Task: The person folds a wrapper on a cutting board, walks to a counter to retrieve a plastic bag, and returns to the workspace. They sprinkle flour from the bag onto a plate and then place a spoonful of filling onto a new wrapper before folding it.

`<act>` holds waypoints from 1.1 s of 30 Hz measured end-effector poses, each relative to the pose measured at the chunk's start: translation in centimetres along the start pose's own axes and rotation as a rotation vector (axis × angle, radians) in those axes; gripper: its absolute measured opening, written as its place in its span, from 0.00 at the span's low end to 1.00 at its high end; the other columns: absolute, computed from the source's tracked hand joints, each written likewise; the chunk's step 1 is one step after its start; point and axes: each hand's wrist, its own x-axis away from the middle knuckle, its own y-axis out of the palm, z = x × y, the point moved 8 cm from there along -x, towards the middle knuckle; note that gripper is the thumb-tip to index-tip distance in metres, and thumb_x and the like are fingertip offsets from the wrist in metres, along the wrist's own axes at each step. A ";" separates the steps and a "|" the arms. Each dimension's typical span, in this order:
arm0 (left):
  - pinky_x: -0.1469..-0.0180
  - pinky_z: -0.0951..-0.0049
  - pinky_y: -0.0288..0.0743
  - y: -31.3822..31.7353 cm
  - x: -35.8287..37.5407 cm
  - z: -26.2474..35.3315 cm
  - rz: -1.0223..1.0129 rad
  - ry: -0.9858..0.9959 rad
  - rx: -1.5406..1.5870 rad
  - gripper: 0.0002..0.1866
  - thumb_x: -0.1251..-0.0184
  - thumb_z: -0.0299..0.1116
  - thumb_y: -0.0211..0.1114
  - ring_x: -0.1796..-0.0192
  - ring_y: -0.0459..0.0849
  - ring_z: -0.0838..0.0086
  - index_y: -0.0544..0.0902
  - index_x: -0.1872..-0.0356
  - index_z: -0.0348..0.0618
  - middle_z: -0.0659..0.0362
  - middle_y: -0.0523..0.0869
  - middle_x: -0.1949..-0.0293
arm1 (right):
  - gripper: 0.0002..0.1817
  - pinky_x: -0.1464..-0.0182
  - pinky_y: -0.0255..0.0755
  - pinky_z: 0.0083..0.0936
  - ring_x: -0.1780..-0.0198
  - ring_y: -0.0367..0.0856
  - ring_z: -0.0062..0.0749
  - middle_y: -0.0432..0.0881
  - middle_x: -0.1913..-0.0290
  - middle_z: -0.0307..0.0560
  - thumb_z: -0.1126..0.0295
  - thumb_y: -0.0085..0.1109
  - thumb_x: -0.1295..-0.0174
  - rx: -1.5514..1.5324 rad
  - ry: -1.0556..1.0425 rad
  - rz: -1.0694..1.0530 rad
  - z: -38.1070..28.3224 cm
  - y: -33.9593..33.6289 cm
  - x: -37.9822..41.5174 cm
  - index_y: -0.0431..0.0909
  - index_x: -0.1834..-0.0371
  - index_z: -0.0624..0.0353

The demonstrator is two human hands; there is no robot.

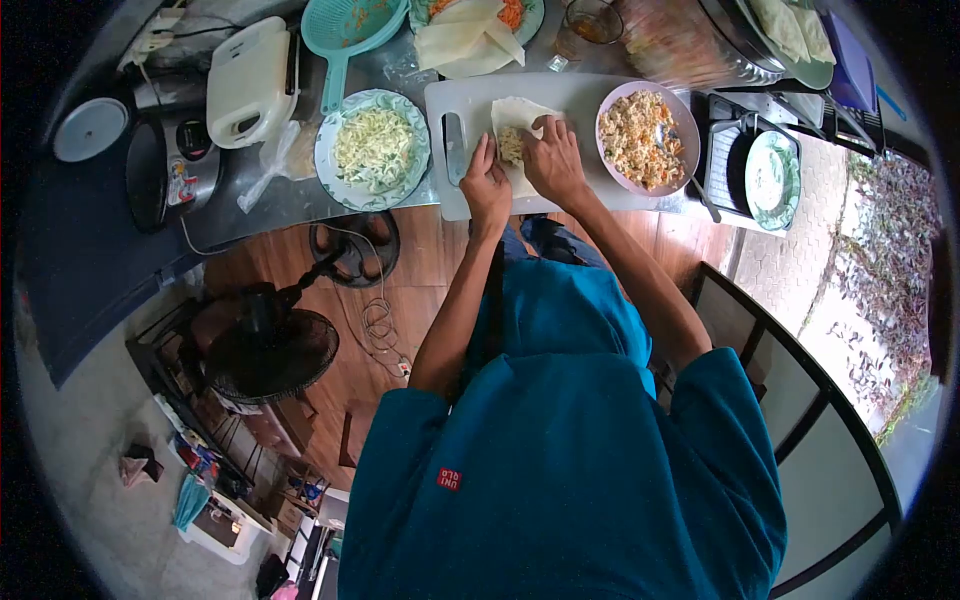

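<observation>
A pale wrapper sheet (527,106) lies on the white cutting board (590,100), with a small heap of filling (511,146) on it. My left hand (486,185) is at the left edge of the wrapper, its fingers held together beside the filling. From the right, my right hand (553,160) touches the wrapper, fingers bent over it near the filling. Whatever lies between the fingertips is too small to make out. To the right stands a pink bowl (686,118) of chopped mixture with a spoon in it.
Left of the board is a plate of shredded cabbage (380,150), with a green colander (352,30) and a white sandwich maker (250,85) behind. More wrappers (465,45) lie at the back. A rack with a plate (772,180) stands right, a fan (270,355) below left.
</observation>
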 end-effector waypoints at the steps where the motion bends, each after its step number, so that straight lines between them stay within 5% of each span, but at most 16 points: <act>1: 0.39 0.66 0.74 0.0 0.0 0.0 0.001 0.013 -0.027 0.28 0.40 0.13 0.54 0.37 0.78 0.55 0.71 0.35 0.31 0.41 0.79 0.40 | 0.17 0.48 0.66 0.41 0.48 0.70 0.47 0.72 0.48 0.51 0.69 0.57 0.42 -0.010 -0.011 0.005 0.0 0.1 0.2 0.81 0.49 0.57; 5: 0.42 0.64 0.77 -0.4 -0.1 0.1 0.046 0.114 -0.169 0.28 0.42 0.16 0.58 0.42 0.82 0.52 0.73 0.36 0.34 0.41 0.82 0.45 | 0.18 0.50 0.65 0.39 0.48 0.70 0.46 0.72 0.49 0.51 0.71 0.55 0.47 -0.088 -0.029 0.153 0.3 -0.5 0.3 0.81 0.51 0.58; 8: 0.44 0.64 0.77 -0.6 -0.1 -0.2 0.016 0.070 -0.194 0.28 0.43 0.16 0.60 0.45 0.84 0.52 0.74 0.37 0.34 0.41 0.83 0.46 | 0.22 0.47 0.65 0.41 0.45 0.69 0.47 0.71 0.47 0.50 0.74 0.57 0.45 -0.026 0.010 -0.024 0.6 0.3 0.6 0.80 0.44 0.54; 12: 0.44 0.64 0.78 -0.7 -0.4 -0.9 -0.024 0.066 -0.164 0.28 0.43 0.17 0.60 0.45 0.84 0.53 0.74 0.38 0.34 0.41 0.83 0.47 | 0.21 0.47 0.68 0.41 0.47 0.73 0.48 0.73 0.49 0.53 0.74 0.57 0.43 -0.096 0.033 0.079 0.8 -0.9 1.1 0.81 0.44 0.54; 16: 0.48 0.66 0.79 -0.9 -0.6 -0.3 -0.043 0.031 -0.148 0.27 0.42 0.20 0.63 0.50 0.86 0.59 0.74 0.37 0.35 0.45 0.86 0.51 | 0.16 0.55 0.75 0.39 0.58 0.80 0.50 0.76 0.57 0.58 0.72 0.57 0.37 -0.337 0.176 0.216 1.5 -2.4 3.1 0.82 0.46 0.57; 20: 0.56 0.68 0.80 -1.0 -1.4 0.1 -0.064 -0.042 -0.218 0.28 0.41 0.25 0.66 0.60 0.87 0.67 0.75 0.37 0.37 0.50 0.88 0.60 | 0.13 0.59 0.77 0.40 0.64 0.82 0.51 0.81 0.61 0.59 0.70 0.61 0.39 -0.537 0.263 0.090 0.8 -1.0 5.0 0.83 0.53 0.62; 26: 0.59 0.64 0.80 -1.7 -2.0 0.3 -0.014 0.064 -0.376 0.25 0.42 0.22 0.65 0.65 0.86 0.60 0.76 0.40 0.35 0.49 0.86 0.68 | 0.12 0.60 0.78 0.38 0.64 0.84 0.51 0.82 0.58 0.59 0.69 0.63 0.41 -0.515 0.341 0.036 1.3 -0.4 5.7 0.84 0.56 0.63; 33: 0.49 0.56 0.73 -1.1 -2.2 0.8 -0.016 0.254 -0.633 0.13 0.45 0.29 0.71 0.53 0.79 0.53 0.83 0.59 0.38 0.51 0.80 0.61 | 0.11 0.56 0.77 0.41 0.60 0.82 0.52 0.82 0.61 0.55 0.67 0.63 0.41 -0.458 0.284 0.153 1.5 -0.9 3.3 0.85 0.59 0.60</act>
